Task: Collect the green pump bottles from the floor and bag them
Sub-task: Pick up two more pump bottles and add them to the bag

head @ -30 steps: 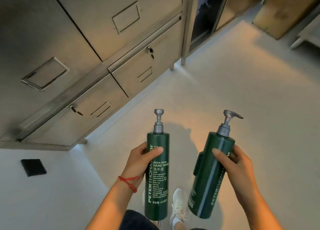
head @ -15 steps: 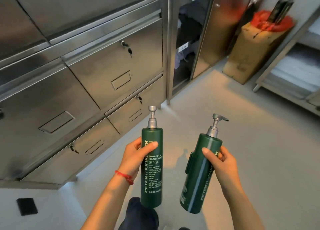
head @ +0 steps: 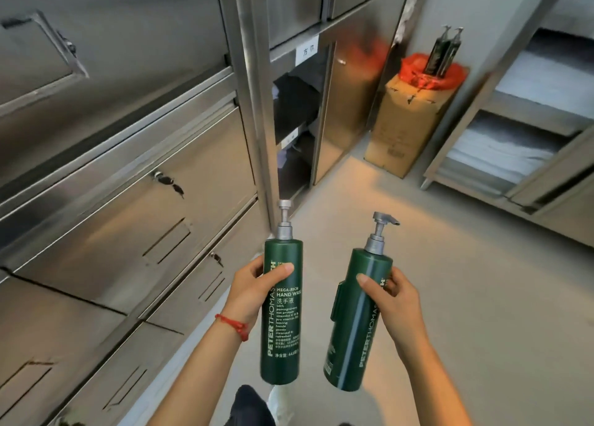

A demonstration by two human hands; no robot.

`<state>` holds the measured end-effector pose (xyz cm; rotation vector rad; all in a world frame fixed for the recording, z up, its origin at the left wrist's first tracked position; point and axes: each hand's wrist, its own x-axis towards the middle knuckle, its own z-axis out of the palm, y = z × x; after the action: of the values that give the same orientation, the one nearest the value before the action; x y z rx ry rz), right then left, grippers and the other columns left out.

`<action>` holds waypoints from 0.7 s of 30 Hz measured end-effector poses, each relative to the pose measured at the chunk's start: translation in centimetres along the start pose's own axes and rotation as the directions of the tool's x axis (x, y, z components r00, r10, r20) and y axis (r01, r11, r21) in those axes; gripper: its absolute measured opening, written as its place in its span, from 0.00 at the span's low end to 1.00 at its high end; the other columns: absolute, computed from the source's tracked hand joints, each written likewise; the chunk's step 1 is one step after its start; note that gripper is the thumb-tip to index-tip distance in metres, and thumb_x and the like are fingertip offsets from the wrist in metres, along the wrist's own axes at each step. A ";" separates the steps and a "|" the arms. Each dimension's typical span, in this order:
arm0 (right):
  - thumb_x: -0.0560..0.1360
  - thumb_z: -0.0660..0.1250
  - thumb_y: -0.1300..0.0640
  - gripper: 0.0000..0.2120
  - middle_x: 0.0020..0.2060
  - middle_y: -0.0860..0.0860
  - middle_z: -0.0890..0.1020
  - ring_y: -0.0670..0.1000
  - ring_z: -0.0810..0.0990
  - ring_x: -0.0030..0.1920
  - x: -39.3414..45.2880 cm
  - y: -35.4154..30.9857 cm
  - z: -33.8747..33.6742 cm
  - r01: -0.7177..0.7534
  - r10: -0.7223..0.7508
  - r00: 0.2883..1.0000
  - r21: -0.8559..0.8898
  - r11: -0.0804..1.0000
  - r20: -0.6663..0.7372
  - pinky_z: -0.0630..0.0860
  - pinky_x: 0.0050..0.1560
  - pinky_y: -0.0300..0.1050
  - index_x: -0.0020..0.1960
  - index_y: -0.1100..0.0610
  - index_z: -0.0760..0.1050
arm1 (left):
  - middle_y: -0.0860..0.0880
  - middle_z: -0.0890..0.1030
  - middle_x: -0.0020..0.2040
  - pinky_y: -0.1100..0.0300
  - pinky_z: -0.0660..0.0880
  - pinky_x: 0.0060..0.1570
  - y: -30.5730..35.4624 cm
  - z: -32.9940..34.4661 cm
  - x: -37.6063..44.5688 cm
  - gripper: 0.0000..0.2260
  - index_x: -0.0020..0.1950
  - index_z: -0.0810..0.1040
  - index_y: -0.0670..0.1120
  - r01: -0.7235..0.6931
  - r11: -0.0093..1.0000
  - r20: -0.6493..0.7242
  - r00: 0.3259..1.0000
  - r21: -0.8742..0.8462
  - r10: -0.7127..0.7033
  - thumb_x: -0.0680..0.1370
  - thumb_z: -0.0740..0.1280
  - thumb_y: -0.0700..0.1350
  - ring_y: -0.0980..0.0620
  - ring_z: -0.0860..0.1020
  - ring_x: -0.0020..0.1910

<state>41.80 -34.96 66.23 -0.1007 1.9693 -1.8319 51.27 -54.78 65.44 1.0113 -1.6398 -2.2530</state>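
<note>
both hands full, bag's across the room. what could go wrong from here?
1. The red bag atop the tall cardboard box already holds two upright bottles; adding more could tip it.
2. The right hand has a sideways grip on its tilted green pump bottle; it might slip.
3. No hand is free to hold the bag open.

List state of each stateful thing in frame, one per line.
left hand: shut on left bottle, upright
right hand: shut on right bottle, tilted
red bag: open, on cardboard box, two bottles inside
cabinet door: open
drawers: closed
</note>
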 end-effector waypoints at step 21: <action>0.69 0.71 0.59 0.10 0.43 0.51 0.83 0.41 0.82 0.39 28.8 -13.2 -14.9 0.178 -0.170 0.965 0.020 0.984 -0.200 0.75 0.34 0.30 0.49 0.51 0.76 | 0.47 0.85 0.39 0.57 0.77 0.37 12.6 24.4 25.8 0.18 0.45 0.81 0.48 -0.095 0.990 0.220 0.973 0.100 0.071 0.58 0.78 0.50 0.48 0.82 0.37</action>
<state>7.29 -32.67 71.51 -0.0857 2.1173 -2.0599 13.81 -53.76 69.91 0.7251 -1.8739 -2.3077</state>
